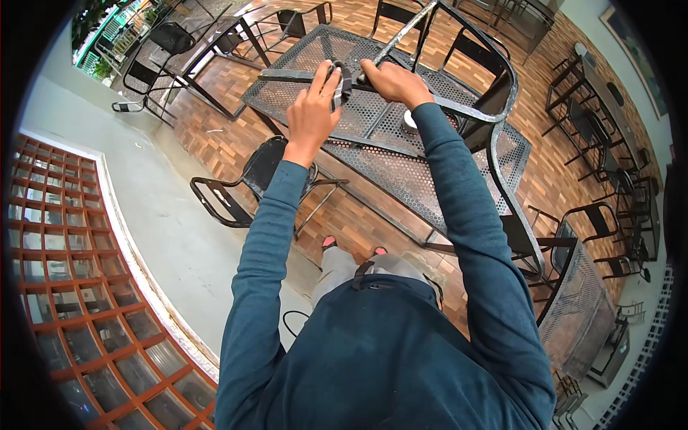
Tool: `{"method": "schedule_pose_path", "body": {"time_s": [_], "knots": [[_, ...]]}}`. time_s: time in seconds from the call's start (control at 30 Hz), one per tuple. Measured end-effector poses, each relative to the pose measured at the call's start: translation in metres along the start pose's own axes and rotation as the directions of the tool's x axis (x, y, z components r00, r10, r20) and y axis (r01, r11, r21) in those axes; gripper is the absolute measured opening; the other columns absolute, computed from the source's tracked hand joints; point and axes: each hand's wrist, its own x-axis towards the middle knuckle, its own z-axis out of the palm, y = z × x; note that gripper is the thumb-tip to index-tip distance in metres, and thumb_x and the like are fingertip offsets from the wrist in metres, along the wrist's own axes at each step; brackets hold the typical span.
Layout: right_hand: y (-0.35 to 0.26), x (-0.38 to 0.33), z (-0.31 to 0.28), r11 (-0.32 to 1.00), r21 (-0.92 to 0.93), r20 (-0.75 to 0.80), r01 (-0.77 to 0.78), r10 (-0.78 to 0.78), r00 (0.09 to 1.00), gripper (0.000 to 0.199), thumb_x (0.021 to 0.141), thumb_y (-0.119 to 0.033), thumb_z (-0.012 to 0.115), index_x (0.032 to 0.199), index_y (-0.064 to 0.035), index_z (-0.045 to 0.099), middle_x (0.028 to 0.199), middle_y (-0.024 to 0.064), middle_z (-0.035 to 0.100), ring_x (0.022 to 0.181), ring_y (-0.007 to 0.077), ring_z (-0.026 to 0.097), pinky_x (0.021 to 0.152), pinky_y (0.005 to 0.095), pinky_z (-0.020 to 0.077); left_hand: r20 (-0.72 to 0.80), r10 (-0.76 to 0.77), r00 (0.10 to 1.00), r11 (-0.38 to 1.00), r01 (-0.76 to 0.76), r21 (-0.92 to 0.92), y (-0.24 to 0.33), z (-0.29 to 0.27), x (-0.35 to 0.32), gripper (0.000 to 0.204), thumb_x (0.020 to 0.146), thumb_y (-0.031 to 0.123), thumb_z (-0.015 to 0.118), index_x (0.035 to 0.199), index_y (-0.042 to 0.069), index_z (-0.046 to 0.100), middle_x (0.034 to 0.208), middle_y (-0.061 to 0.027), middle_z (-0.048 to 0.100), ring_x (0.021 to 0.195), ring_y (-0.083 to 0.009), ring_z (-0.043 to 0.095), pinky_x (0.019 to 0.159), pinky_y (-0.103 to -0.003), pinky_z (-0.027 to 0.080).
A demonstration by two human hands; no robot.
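A worn metal frame [466,109] of flat bars with bent corners lies across a black perforated metal table [387,183]. My left hand [312,118] holds a dark, light-striped piece [345,87], perhaps folded cloth or sandpaper, against the frame's flat bar, its fingers reaching over the top. Just to its right, my right hand [396,84] is closed around a part of the frame near where a slanting bar meets it. The grip itself is partly hidden by the knuckles. Beside my right wrist a small white round thing [409,121] sits on the table.
A black chair [266,168] stands close at the table's near left side. More chairs and a long table [609,100] line the right wall. To the left are a pale wall ledge [150,208] and a red-brown grid window [79,287]. The floor is wood-patterned.
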Motion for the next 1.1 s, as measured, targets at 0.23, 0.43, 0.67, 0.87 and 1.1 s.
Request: {"method": "schedule_pose_path", "body": {"time_s": [0.23,0.43,0.67,0.87,1.1], "knots": [[-0.010,-0.005,-0.002,1.000,-0.004,0.024,-0.018,0.018,1.000,0.077,0.101,-0.059,0.029,0.067,0.0028,0.061,0.066,0.0179,0.064,0.066,0.0389,0.063,0.075,0.0503,0.0494,-0.090,-0.077,0.993,0.996,0.073,-0.050,-0.024,0.005,-0.002,0.069,0.076,0.015,0.084,0.142,0.020,0.061,0.154,0.0006,0.052,0.096,-0.0317,0.073,0.078,-0.040,0.063],[0.007,0.006,0.004,0.999,-0.047,0.035,0.025,-0.024,0.999,0.072,0.101,-0.061,0.031,0.094,-0.0001,0.069,0.095,0.0222,0.072,0.090,0.0447,0.068,0.085,0.0553,0.0501,-0.006,-0.007,1.000,1.000,0.007,0.008,0.004,0.004,0.003,0.067,0.076,0.016,0.083,0.139,0.019,0.062,0.153,-0.0013,0.051,0.095,-0.0313,0.072,0.072,-0.042,0.063],[-0.008,-0.005,0.004,0.994,-0.086,-0.056,-0.061,0.056,0.997,0.073,0.102,-0.062,0.029,0.094,-0.0025,0.071,0.088,0.0195,0.073,0.087,0.0419,0.069,0.086,0.0516,0.0511,-0.080,-0.040,0.996,0.997,0.035,-0.070,0.001,0.008,0.003,0.059,0.079,0.019,0.081,0.136,0.018,0.064,0.151,-0.0011,0.052,0.094,-0.0320,0.073,0.072,-0.042,0.062],[-0.017,-0.009,0.007,0.985,-0.171,-0.068,-0.008,-0.004,0.998,0.073,0.102,-0.057,0.028,0.110,-0.0018,0.075,0.111,0.0243,0.074,0.105,0.0400,0.071,0.093,0.0486,0.0532,0.004,0.021,1.000,0.994,-0.021,-0.106,-0.006,0.004,0.004,0.061,0.079,0.020,0.080,0.137,0.016,0.062,0.148,-0.0036,0.053,0.095,-0.0334,0.073,0.073,-0.043,0.062],[-0.007,-0.007,0.013,0.972,-0.233,-0.129,-0.021,-0.009,0.992,0.084,0.103,-0.065,0.026,0.097,0.0021,0.076,0.100,0.0266,0.074,0.095,0.0440,0.072,0.085,0.0514,0.0555,0.024,-0.036,0.999,0.972,0.040,-0.230,-0.003,0.003,0.009,0.060,0.079,0.018,0.080,0.136,0.017,0.061,0.146,-0.0044,0.054,0.105,-0.0356,0.071,0.083,-0.047,0.060]]}}
